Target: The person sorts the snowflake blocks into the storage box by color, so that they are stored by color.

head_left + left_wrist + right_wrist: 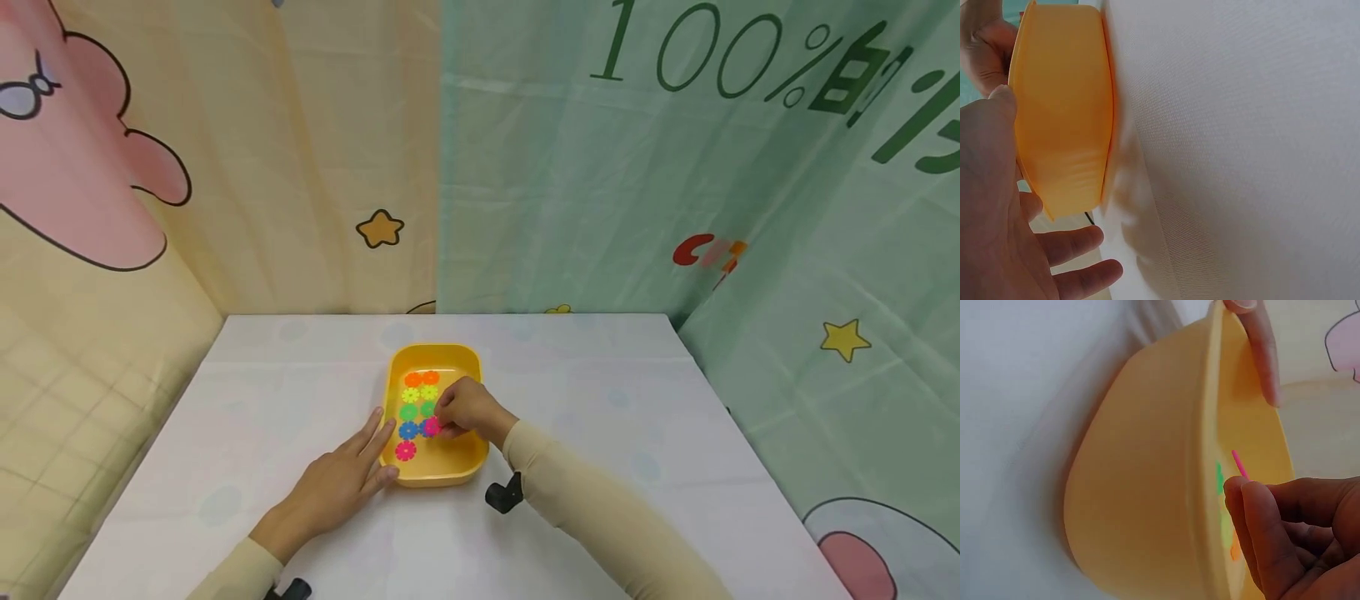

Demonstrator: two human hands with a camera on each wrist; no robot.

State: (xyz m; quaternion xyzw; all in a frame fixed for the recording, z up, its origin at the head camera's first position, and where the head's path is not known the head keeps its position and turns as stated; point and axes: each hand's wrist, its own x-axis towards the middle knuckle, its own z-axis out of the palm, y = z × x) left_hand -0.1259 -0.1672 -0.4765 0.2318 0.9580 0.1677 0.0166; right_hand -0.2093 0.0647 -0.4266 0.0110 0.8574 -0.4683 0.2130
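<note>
A yellow plastic tray [450,463] stands on the table with flower-shaped pieces in two columns: orange [413,380], yellow [410,395], green [408,412] and blue [408,431] pairs, with one pink flower [406,451] at the near left. My right hand [472,410] pinches another pink flower [1239,464] between thumb and fingertips, above the tray floor. That flower partly covers the right blue one. My left hand [337,487] touches the tray's left side, its fingers extended and its thumb at the near left corner; the left wrist view shows a fingertip against the rim.
The white-covered table [600,400] extends around the tray on all sides. A printed curtain [525,183] hangs behind the table's back edge and along both sides. Black devices are worn at the right wrist [504,493] and left wrist [291,590].
</note>
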